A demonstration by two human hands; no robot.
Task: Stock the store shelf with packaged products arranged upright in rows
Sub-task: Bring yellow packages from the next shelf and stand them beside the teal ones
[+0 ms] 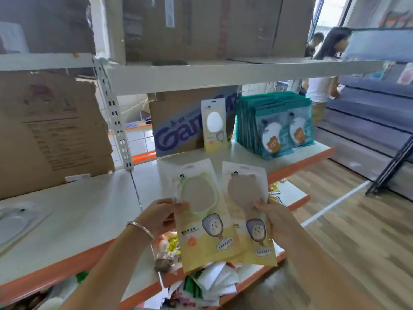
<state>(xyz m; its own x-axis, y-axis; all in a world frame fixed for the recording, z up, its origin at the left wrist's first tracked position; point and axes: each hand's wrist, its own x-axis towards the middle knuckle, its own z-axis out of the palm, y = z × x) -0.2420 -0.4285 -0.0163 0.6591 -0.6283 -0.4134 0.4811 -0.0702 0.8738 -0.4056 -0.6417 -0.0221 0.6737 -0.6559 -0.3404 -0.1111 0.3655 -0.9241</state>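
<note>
My left hand [161, 217] pinches the left edge of a yellow-and-white packet with a green-rimmed mirror [201, 215]. My right hand [276, 217] grips a second packet of the same kind, holding a brown mirror [248, 211]. Both packets hang in front of the white shelf [89, 211]. One matching yellow packet [214, 125] stands upright on the shelf, leaning against a cardboard box [178, 126]. To its right, several teal packets [274, 124] stand upright in rows.
A large torn cardboard box [51, 130] sits on the shelf at the left. More boxes fill the shelf above [201, 27]. Loose packaged goods lie on the lower shelf [212, 285]. Two people stand at the far right [321, 63]. A wooden floor lies to the right.
</note>
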